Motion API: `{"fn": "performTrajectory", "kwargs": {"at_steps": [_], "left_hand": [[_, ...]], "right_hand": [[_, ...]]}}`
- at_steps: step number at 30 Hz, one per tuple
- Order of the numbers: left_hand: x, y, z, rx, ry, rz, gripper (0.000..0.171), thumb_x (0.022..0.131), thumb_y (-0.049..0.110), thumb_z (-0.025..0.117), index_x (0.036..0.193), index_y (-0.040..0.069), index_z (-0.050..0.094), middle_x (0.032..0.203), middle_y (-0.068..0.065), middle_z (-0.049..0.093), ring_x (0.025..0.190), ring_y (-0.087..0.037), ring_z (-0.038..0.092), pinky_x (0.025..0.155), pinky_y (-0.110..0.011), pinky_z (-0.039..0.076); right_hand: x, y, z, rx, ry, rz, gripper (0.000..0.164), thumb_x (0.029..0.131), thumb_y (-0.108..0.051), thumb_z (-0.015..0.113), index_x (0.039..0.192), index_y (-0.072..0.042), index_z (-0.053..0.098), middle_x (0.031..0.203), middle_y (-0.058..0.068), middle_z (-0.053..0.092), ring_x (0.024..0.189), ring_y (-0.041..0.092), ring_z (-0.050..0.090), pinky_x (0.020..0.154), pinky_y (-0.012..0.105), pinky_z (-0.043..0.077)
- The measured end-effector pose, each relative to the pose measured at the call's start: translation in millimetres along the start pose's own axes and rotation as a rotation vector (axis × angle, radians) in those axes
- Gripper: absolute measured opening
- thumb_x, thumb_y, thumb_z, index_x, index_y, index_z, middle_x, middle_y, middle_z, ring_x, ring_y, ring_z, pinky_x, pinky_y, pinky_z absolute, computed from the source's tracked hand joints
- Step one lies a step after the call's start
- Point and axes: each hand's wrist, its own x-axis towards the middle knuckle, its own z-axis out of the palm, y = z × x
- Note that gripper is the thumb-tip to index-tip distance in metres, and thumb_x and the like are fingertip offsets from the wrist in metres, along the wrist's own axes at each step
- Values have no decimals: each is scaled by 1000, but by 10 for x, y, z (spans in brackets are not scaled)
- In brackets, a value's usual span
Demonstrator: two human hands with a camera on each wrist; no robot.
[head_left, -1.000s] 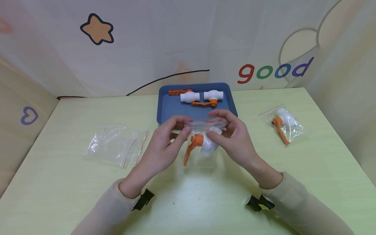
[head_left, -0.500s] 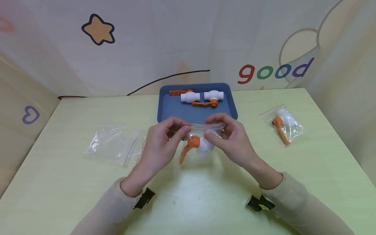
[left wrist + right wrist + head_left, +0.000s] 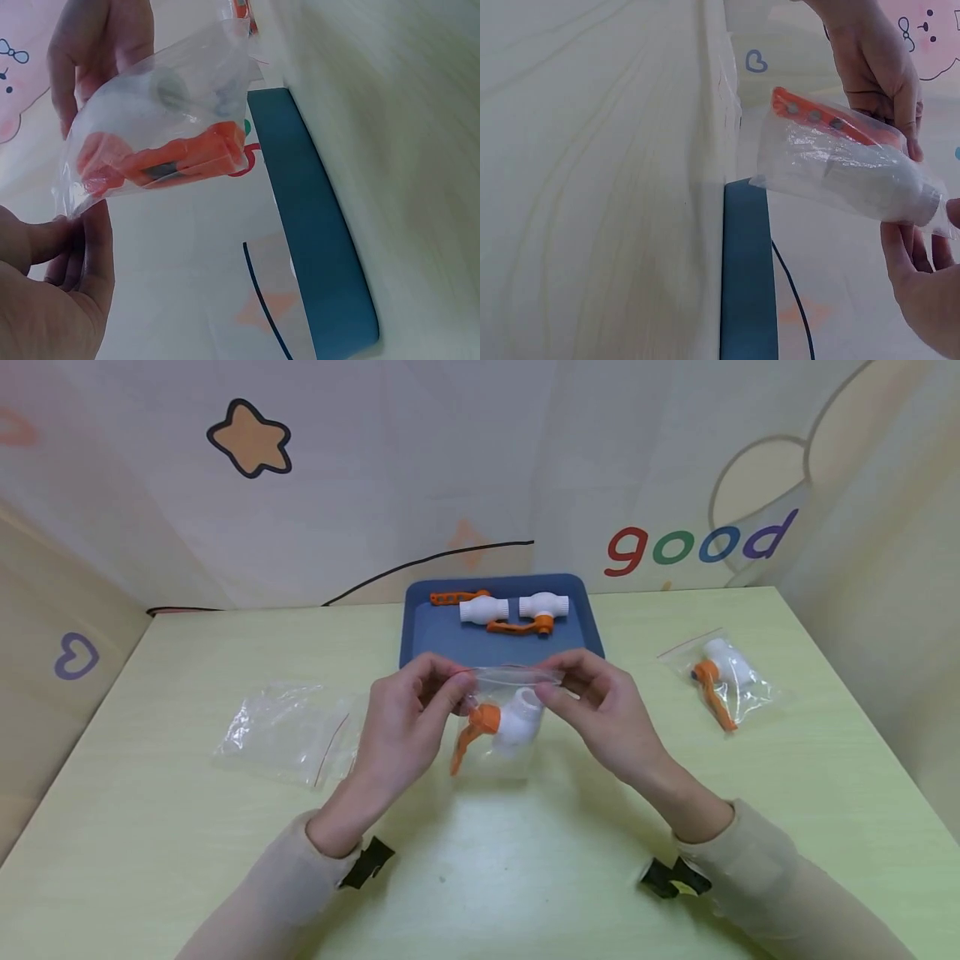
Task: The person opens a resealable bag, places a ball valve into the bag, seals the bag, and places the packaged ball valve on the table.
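Note:
A clear zip bag (image 3: 491,764) hangs above the table between both hands. Inside it lies a white ball valve (image 3: 517,727) with an orange lever handle (image 3: 467,739). My left hand (image 3: 408,718) pinches the bag's top left corner between thumb and fingers. At the top right corner, my right hand (image 3: 603,710) pinches the bag the same way. In the left wrist view the orange handle (image 3: 180,157) shows through the plastic; the right wrist view shows the white valve body (image 3: 885,184) close to the right fingers.
Behind the hands stands a blue tray (image 3: 427,639) with two white valves (image 3: 543,605) with orange handles. Flat clear zip bags (image 3: 277,735) lie on the left of the table. Another bagged valve (image 3: 727,672) lies on the right. A printed curtain (image 3: 450,460) rises behind.
The bag and the valve in it have shifted slightly left, and the bag's top is now stretched wider. The right thumb has slid off the valve body to the bag's corner.

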Motion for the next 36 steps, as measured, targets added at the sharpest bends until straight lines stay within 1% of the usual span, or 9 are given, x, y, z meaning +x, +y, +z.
{"fn": "performTrajectory", "kwargs": {"at_steps": [4, 6, 11, 20, 22, 26, 29, 32, 36], "left_hand": [[6, -24, -11, 0, -4, -11, 10, 92, 13, 64, 95, 2, 65, 82, -4, 66, 68, -16, 63, 61, -28, 55], [13, -32, -13, 7, -9, -11, 11, 92, 13, 64, 95, 3, 65, 81, -4, 66, 68, -15, 62, 61, -29, 55], [24, -66, -12, 6, -30, -23, 10, 93, 13, 63, 97, 3, 65, 82, -4, 65, 68, -15, 62, 62, -29, 55], [-7, -96, -7, -8, -102, -73, 13, 95, 14, 62, 105, 6, 64, 89, -4, 64, 75, -15, 64, 67, -29, 56], [-13, -98, -8, 10, -118, -65, 15, 94, 15, 63, 106, 7, 65, 91, -2, 65, 76, -13, 64, 67, -30, 56], [-7, -110, -6, 50, -126, -7, 11, 93, 15, 65, 102, 7, 67, 90, 0, 66, 74, -11, 63, 63, -33, 55], [2, -117, -1, 67, -123, 26, 9, 93, 13, 65, 98, 7, 68, 87, 0, 65, 71, -11, 62, 60, -34, 54], [4, -120, 4, 72, -122, 29, 7, 93, 12, 65, 96, 6, 68, 84, -2, 65, 70, -10, 64, 60, -30, 55], [0, -120, 9, 63, -125, 21, 5, 93, 10, 64, 94, 6, 66, 82, -3, 64, 71, -10, 65, 62, -27, 56]], "right_hand": [[4, 9, -21, -26, 13, -20, 19, 94, -13, 63, 110, -1, 62, 111, 9, 61, 101, 26, 55, 84, 27, 52], [-1, 5, -23, -24, 19, -25, 18, 94, -13, 64, 107, -1, 62, 111, 10, 61, 101, 26, 57, 83, 28, 52], [-10, -4, -29, -18, 34, -23, 19, 92, -15, 67, 104, -2, 64, 111, 10, 63, 101, 27, 58, 82, 28, 53], [-10, -12, -38, -53, 77, -16, 15, 89, -13, 69, 99, -2, 68, 106, 9, 66, 97, 25, 59, 79, 27, 54], [-9, -16, -38, -64, 84, -19, 14, 89, -13, 69, 98, -2, 68, 105, 8, 66, 97, 25, 60, 79, 27, 54], [-10, -16, -41, -62, 75, -26, 15, 89, -13, 69, 98, -2, 67, 105, 9, 66, 97, 25, 60, 79, 27, 54], [-15, -14, -43, -55, 57, -23, 17, 90, -14, 69, 100, -2, 66, 105, 10, 65, 98, 25, 60, 81, 27, 53], [-18, -10, -49, -64, 34, -22, 18, 90, -15, 68, 103, -2, 66, 105, 9, 64, 98, 25, 59, 80, 27, 53], [-16, -18, -59, -92, -11, -45, 16, 91, -12, 67, 105, -3, 66, 105, 8, 63, 97, 24, 59, 79, 27, 54]]}}
